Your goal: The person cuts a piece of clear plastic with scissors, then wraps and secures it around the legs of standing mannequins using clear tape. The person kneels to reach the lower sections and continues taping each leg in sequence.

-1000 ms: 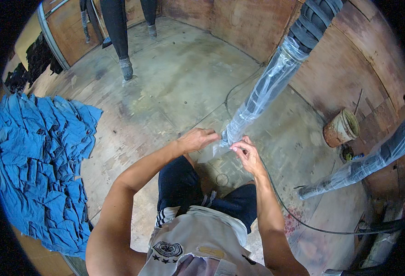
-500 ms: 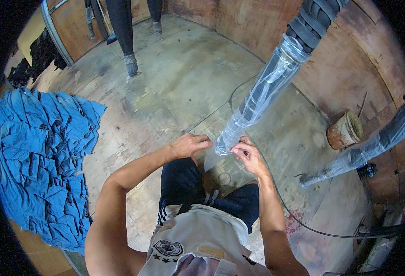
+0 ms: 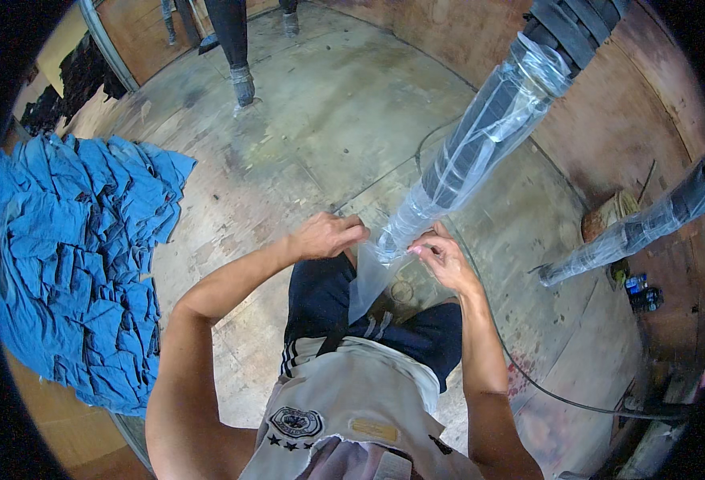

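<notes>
A long dark leg-shaped form, wrapped in clear plastic film, slants down from the upper right to between my hands. Wide dark bands wind round its upper part. At the low end a loose flap of film hangs toward my lap. My left hand is closed, its fingertips pinching the film's edge just left of the tip. On the other side, my right hand pinches the film at the tip between thumb and fingers. The fingertips' exact grip is small and partly hidden.
A heap of blue cloth lies at the left. Another film-wrapped form stands at the right near a bucket. A dark cable curves across the floor. Dark legs show at the far left, before wooden walls.
More of the loose film flap shows, spread lower between my hands. My hands stay near the form's tip, still pinching. The view has shifted slightly.
</notes>
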### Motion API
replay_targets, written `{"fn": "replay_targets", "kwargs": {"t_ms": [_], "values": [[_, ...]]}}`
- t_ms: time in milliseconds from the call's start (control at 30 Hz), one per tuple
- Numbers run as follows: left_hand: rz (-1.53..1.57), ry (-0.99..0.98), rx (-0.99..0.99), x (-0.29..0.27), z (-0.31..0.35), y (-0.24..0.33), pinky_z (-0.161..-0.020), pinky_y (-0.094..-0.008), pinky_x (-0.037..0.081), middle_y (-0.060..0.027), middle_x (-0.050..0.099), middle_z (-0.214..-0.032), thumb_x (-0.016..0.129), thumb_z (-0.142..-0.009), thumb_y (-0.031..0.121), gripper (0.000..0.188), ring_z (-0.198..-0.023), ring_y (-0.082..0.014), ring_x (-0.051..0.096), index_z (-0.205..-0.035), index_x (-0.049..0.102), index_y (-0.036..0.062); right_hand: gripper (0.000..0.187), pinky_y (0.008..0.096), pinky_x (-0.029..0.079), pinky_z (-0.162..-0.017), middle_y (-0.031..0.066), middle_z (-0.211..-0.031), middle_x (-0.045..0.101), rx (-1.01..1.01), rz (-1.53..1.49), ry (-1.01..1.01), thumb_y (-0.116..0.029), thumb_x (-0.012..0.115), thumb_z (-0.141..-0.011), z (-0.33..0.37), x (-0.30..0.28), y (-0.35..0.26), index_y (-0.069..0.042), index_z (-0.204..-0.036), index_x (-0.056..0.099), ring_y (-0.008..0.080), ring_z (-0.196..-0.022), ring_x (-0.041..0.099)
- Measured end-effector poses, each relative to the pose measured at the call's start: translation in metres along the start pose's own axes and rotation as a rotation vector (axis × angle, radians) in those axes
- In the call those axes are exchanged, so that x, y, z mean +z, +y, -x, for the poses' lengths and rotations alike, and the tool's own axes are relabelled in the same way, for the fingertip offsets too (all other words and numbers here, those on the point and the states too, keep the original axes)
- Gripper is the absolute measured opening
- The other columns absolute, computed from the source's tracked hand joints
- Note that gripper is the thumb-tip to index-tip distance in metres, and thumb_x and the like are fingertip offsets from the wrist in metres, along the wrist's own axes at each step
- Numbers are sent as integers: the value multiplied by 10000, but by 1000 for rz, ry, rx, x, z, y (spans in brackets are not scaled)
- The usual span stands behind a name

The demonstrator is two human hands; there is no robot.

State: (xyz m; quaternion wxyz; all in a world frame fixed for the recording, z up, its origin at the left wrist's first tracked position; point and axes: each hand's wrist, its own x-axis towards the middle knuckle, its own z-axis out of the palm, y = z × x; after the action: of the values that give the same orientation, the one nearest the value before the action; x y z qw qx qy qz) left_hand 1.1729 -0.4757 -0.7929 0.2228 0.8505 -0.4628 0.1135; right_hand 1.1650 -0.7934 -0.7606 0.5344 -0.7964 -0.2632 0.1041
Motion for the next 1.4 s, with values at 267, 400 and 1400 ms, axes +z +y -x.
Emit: {"fn": "replay_targets", "kwargs": {"t_ms": [267, 400, 1400], "values": [[-325, 75, 172, -47, -61, -5, -574, -412, 564, -94, 598, -962, 591, -906, 153, 296, -700, -317, 687, -1189, 506, 168, 80, 369, 514, -873, 136, -1166, 590, -109, 51, 353, -36, 672, -933, -2, -15, -16, -40, -974, 740, 262, -1067, 595], [-440, 91, 135, -65, -105, 0, -565, -398, 549, -62, 615, -964, 595, -912, 154, 260, -716, -262, 683, -1171, 568, 157, 101, 284, 545, -713, 107, -1152, 561, -262, 221, 421, -36, 628, -965, -16, -45, -43, -21, -974, 727, 176, -965, 613], [-209, 1047, 184, -251, -274, 69, -598, -411, 545, -131, 696, -800, 641, -990, 103, 113, -715, -332, 713, -1079, 588, 56, 97, 219, 506, -584, 30, -1001, 609, -737, 320, 809, -54, 604, -1016, -95, -169, -270, -14, -1033, 691, 80, -701, 621]]}}
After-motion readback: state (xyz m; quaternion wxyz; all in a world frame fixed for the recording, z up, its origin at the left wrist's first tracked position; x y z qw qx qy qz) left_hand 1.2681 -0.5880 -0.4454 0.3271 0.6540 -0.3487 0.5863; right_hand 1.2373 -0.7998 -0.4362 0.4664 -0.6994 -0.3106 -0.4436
